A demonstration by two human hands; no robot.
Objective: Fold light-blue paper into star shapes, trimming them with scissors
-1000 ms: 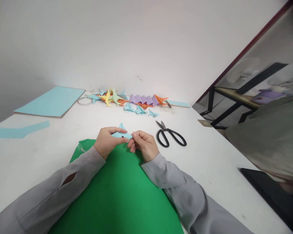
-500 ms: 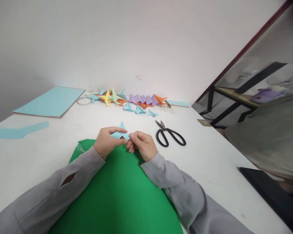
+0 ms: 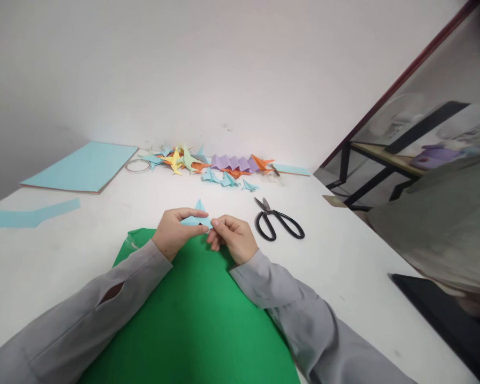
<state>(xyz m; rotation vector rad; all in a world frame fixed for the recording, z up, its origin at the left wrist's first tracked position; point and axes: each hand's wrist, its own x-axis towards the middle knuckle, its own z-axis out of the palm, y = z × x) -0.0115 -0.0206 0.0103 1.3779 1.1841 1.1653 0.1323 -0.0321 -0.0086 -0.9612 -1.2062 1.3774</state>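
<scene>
While both my arms reach in over a green sheet [image 3: 192, 314], my two grips meet on one small folded piece of light-blue paper [image 3: 192, 220], held just above the sheet's far end, near the middle of the tabletop [image 3: 340, 250]. My left hand [image 3: 174, 232] has it between thumb and fingers, parted only by the paper, with a narrow point of it rising beyond my forefinger. My right hand [image 3: 237, 238] pinches its right corner between thumb and forefinger, the other fingers curled beneath.

Black-handled scissors [image 3: 268, 212] lie just to the right of that hand, blades slightly apart and pointing toward the far edge. Along that edge are a heap of origami figures [image 3: 177, 159], a purple pleated paper [image 3: 232, 162] and a roll of tape [image 3: 138, 172]. A light-blue paper stack [image 3: 82, 168] fills the far left corner, with a cut paper strip [image 3: 36, 215] nearer the left edge. Beyond the right edge, a purple container [image 3: 435, 156] sits on a wooden shelf [image 3: 384, 156], its contents too blurred to name.
</scene>
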